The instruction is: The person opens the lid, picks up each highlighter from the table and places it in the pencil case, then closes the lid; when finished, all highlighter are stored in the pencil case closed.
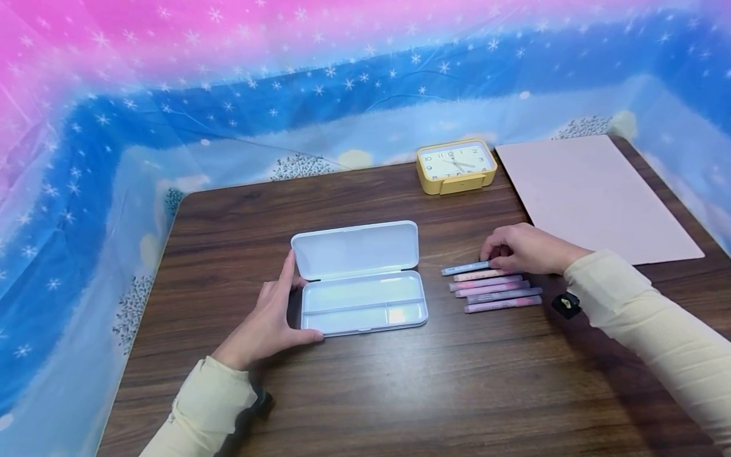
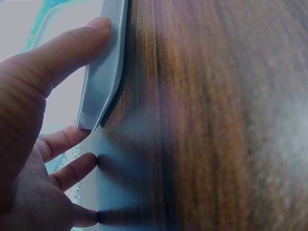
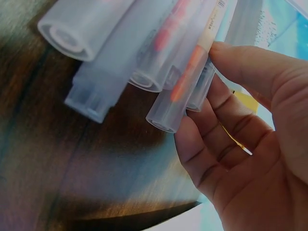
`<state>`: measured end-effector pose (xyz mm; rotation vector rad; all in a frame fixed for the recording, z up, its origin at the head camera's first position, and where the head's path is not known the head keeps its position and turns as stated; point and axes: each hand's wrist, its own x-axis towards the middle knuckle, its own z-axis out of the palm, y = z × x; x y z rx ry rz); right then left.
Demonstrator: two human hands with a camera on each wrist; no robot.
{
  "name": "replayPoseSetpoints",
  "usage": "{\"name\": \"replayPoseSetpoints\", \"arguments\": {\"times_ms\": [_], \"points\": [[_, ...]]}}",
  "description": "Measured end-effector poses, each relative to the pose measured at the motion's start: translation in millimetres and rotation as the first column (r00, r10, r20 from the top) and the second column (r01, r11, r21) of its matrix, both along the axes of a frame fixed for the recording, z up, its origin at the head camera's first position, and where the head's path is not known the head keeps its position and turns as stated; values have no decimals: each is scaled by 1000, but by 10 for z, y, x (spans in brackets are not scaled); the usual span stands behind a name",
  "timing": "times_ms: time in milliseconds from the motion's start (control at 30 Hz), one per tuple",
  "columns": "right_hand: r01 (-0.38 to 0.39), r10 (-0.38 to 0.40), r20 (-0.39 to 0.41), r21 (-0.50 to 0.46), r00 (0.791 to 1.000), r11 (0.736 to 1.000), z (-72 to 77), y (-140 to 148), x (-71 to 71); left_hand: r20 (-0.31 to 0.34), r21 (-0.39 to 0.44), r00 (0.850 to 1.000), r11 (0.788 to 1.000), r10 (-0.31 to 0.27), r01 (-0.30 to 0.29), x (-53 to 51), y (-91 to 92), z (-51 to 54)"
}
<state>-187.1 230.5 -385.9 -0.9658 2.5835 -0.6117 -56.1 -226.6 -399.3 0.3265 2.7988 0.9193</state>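
A white pencil case (image 1: 365,308) lies with its lid (image 1: 356,251) raised, showing bare compartments. At its left end is my left hand (image 1: 268,320), thumb pressing the front wall and index finger along the lid's left edge. In the left wrist view, the other fingers (image 2: 74,173) spread out straight, tips near the tabletop. To the right, several capped markers in pastel colours, including a purple marker (image 1: 502,304), lie side by side. My right hand (image 1: 522,247) pinches the right end of the farthest one, a blue marker (image 1: 464,268). Beside it, a peach marker (image 3: 190,72) also touches my fingers.
A yellow clock (image 1: 457,168) stands at the back of the brown wooden table (image 1: 365,393). Right of it lies a large pale pink board (image 1: 599,197). A patterned blue and pink cloth (image 1: 342,82) hangs behind and around the table.
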Motion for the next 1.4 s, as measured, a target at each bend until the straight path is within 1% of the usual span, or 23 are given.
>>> {"name": "replayPoseSetpoints", "arguments": {"times_ms": [233,400,567,767,867,1000,1100,1267,1400], "points": [[3,-3,-27,-5,1000,1000,19,26,16,5,-4,1000,1000,13,-13,32,-12,10],[14,-14,-65,0,998,1000,109,57,66,15,-3,1000,1000,15,-15,19,-3,10],[5,-9,-105,-35,994,999,210,74,110,20,-7,1000,1000,12,-12,5,13,28],[-18,8,-147,-64,989,998,286,13,148,14,-14,1000,1000,-4,5,16,16,55],[-29,19,-145,-63,989,998,333,-78,183,11,-10,1000,1000,-8,8,29,9,62],[-31,25,-112,-51,993,998,405,-264,266,7,-10,1000,1000,-13,13,33,2,62],[-47,41,-105,-51,994,998,440,-406,311,3,-15,1000,1000,-16,16,29,5,59],[-88,79,-121,-72,990,994,465,-622,334,8,-15,1000,1000,-10,10,30,6,51],[-106,95,-118,-95,989,990,454,-801,348,10,-11,1000,1000,-6,6,33,1,47]]}}
